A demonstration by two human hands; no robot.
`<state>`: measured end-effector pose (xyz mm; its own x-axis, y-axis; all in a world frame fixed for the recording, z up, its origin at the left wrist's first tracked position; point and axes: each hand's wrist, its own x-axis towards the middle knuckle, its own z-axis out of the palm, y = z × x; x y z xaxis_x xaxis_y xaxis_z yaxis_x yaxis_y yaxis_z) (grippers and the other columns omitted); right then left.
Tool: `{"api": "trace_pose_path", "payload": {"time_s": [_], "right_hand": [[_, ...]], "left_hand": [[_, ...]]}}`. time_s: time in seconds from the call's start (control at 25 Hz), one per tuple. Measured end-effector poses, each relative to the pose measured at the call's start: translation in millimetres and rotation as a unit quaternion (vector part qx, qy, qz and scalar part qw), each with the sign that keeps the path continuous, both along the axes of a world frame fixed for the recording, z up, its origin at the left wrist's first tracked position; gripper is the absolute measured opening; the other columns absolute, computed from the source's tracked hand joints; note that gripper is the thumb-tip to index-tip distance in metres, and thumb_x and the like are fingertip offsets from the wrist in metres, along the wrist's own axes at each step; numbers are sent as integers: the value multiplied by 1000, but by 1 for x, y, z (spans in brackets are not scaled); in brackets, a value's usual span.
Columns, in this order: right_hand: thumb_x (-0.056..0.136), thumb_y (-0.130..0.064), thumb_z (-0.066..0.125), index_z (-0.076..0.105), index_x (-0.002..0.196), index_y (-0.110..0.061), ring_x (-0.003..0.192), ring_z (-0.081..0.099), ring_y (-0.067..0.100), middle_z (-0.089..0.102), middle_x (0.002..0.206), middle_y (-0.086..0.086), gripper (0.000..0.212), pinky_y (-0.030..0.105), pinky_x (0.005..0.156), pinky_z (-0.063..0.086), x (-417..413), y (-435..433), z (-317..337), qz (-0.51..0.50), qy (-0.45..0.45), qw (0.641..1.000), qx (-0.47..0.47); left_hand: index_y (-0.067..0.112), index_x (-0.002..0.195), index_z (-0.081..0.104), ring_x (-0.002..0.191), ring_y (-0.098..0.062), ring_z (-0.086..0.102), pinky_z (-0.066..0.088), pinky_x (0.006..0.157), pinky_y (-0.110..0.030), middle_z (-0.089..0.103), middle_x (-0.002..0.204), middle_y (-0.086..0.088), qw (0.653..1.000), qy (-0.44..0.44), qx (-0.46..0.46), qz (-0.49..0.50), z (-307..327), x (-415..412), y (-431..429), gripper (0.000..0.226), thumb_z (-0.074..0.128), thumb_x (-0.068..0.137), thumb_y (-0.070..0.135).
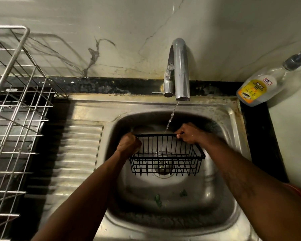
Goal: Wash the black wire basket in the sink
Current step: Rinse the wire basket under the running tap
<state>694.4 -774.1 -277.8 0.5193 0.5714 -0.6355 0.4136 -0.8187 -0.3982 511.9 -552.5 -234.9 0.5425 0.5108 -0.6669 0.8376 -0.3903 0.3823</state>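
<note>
The black wire basket (167,159) hangs over the bowl of the steel sink (174,218), above the drain. My left hand (129,144) grips its far left corner. My right hand (189,133) grips the far rim at the right corner. A thin stream of water (171,117) runs from the chrome tap (179,70) and falls at the basket's far rim, between my two hands.
A silver wire dish rack (16,119) stands on the left, beside the ribbed drainboard (80,153). A dish soap bottle (261,86) lies at the back right on the black counter. Green scraps (158,200) lie on the sink floor. A tiled wall rises behind the tap.
</note>
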Motion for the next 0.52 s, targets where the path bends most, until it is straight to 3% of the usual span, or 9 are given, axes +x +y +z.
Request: {"api": "trace_pose_path", "payload": {"time_s": [0.2,0.4,0.52], "right_hand": [[92,-25,69,73,110,-23,103,58,16,59,115,-1,19,37,98,50,-21,53,-3,60,39,997,14],[93,-17,67,65,111,-21,104,56,19,51,107,-2,19,38,94,51,-41,90,11,43,32,998,34],[93,-21,66,67,101,-18,106,58,29,56,112,8,9,43,93,51,-60,117,16,68,31,996,44]], "left_hand": [[11,85,60,72,-18,64,54,59,-26,64,82,-9,1000,-9,7,3,-1,-3,-4,7,59,91,7],[5,86,65,78,-21,66,54,64,-28,67,86,-11,999,-5,35,-18,-1,3,-12,10,56,90,8],[11,89,66,81,-24,66,52,67,-30,72,97,-13,995,-29,48,-77,0,5,-29,13,54,91,14]]}}
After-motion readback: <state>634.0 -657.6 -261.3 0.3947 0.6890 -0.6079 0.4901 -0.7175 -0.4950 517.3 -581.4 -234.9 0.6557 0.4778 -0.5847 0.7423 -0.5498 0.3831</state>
